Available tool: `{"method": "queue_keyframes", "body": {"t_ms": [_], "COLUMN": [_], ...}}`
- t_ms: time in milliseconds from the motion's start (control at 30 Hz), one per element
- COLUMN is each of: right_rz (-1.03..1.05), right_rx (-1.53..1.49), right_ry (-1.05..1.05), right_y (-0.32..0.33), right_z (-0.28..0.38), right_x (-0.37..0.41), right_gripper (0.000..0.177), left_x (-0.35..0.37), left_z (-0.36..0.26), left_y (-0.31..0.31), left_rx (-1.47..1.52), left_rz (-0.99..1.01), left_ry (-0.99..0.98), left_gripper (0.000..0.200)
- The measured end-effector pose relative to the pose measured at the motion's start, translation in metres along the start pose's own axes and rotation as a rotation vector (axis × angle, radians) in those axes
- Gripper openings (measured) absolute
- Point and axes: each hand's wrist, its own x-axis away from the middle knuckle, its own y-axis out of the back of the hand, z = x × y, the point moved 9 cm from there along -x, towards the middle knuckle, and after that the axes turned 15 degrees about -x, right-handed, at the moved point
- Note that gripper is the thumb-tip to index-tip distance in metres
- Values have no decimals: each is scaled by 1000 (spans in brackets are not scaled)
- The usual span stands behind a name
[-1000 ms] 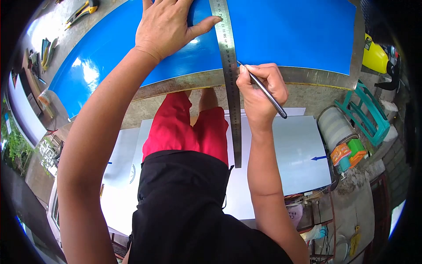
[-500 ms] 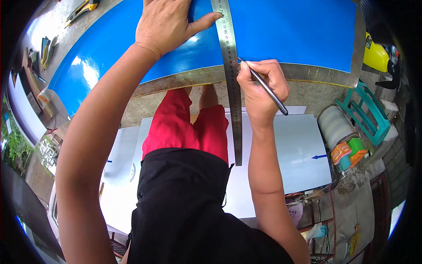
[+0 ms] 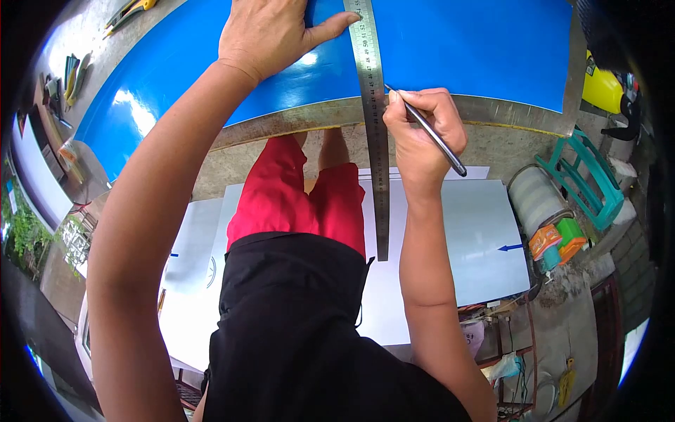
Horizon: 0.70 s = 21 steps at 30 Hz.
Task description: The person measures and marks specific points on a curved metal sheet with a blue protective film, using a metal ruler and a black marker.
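Note:
A long steel ruler [image 3: 378, 151] lies across a glossy blue sheet [image 3: 471, 53], its near end sticking out past the table edge towards me. My left hand [image 3: 271, 35] presses flat on the sheet left of the ruler, thumb stretched out onto the ruler's face. Its fingertips are cut off by the top of the view. In my right hand [image 3: 429, 130] is a slim black pen [image 3: 439, 144], pinched between thumb and fingers. The pen's tip meets the sheet right along the ruler's right edge, near the sheet's front border.
The table's metal edge [image 3: 520, 116] runs in front of me. Yellow-handled cutters [image 3: 130, 14] and other tools [image 3: 74, 77] lie at the left. A green plastic stool [image 3: 583, 179], a yellow object [image 3: 603, 88] and small boxes [image 3: 545, 243] stand at the right. White panels [image 3: 478, 239] lie behind me.
The pen tip has slid a short way along the ruler's right edge, away from me. My left hand keeps its place on the sheet, and the whole view has shifted slightly.

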Motion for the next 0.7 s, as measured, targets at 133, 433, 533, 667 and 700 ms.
{"method": "queue_keyframes", "body": {"t_ms": [133, 433, 533, 667, 700], "right_rz": [0, -6, 3, -3, -3], "right_rx": [-13, -29, 8, -35, -33], "right_ry": [-2, -9, 10, -22, -21], "right_y": [0, 0, 0, -1, -1], "right_z": [1, 1, 2, 1, 1], "right_x": [0, 0, -1, -1, -1], "right_gripper": [20, 20, 20, 20, 20], "left_x": [0, 0, 0, 0, 0], "left_z": [0, 0, 0, -1, -1], "left_y": [0, -1, 0, -1, -1], "left_rx": [0, -1, -2, -2, -1], "left_rz": [-1, 11, -4, -12, -4], "left_ry": [-2, 1, -5, -8, -8], "left_gripper": [82, 82, 82, 82, 82]}}
